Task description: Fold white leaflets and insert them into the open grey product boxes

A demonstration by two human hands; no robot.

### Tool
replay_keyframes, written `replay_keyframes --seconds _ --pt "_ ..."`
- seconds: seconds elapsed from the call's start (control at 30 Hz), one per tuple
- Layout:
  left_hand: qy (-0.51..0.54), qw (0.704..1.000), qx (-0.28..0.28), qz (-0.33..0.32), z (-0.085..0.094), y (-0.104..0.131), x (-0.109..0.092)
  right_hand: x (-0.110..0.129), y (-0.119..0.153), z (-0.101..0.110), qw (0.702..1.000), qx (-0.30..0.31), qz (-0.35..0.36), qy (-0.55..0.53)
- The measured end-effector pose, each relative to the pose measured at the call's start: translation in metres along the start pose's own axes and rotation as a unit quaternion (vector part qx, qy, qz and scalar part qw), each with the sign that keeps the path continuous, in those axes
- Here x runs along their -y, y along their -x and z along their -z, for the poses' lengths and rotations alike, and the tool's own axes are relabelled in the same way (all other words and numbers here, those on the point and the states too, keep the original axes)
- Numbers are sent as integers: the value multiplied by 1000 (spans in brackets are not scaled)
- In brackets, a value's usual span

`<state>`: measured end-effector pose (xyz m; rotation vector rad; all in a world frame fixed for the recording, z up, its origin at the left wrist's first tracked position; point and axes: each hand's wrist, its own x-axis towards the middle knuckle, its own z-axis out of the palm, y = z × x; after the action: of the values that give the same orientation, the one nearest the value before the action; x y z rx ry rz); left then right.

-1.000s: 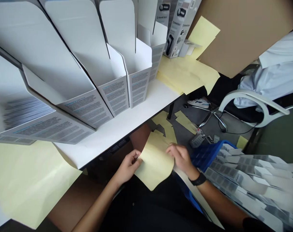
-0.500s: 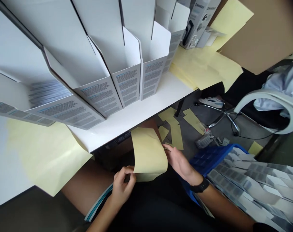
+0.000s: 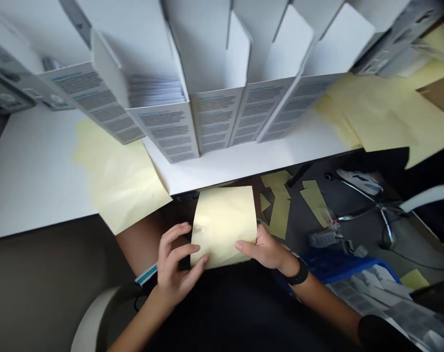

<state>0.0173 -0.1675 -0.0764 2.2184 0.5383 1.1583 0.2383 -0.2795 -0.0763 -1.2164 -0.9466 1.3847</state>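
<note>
Desk (image 3: 222,171), one, white, across my front. Boxes (image 3: 218,117), a row, open-topped, standing on it; one holds a stack of folded papers. Crate (image 3: 313,259), blue, low at my right. Loose paper (image 3: 122,181), yellow, overhanging the desk edge at left. Yellow sheet (image 3: 225,222), one, slightly bowed, over my lap beside the desk edge. Right hand (image 3: 269,249), mine: holding the sheet's lower right, thumb on top. Left hand (image 3: 174,266), mine: spread wide, tips at the left edge; whether they press, I cannot tell. Handling note: light, level contact both sides should avoid creasing.
</note>
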Motion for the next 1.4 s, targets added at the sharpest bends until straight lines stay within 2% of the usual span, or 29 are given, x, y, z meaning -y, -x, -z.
replay_keyframes --seconds 0.1,0.2,0.3,0.4,0.57,0.73,0.8,0.93,1.1,1.2,1.4 --pt "2 999 49 -6 0 -11 -9 -3 0 -9 999 28 32 -8" --pt "-15 998 65 -9 -2 -13 -10 -4 0 -12 998 32 44 20" --pt "-18 998 58 3 -4 -9 -7 -2 -2 -13 995 48 56 72" --pt "21 998 55 3 -5 -3 -4 1 -5 -14 990 65 81 98" --pt "53 999 5 -1 -8 -1 -4 4 -9 -20 984 84 114 111" --pt "16 1000 -7 14 -10 -5 -6 5 -13 -30 995 31 30 92" --pt "-1 1000 -23 19 -9 -6 -7 4 -14 -31 994 25 23 99" --pt "-12 999 -34 30 -7 -9 -11 8 -15 -29 984 30 77 160" --pt "-11 999 -24 35 -10 -12 -12 17 -16 -29 954 7 154 257" --pt "-8 999 -17 37 -12 -13 -10 20 -17 -31 947 -10 161 278" --pt "12 999 -1 36 -15 -18 -11 18 -19 -31 953 -37 136 269"
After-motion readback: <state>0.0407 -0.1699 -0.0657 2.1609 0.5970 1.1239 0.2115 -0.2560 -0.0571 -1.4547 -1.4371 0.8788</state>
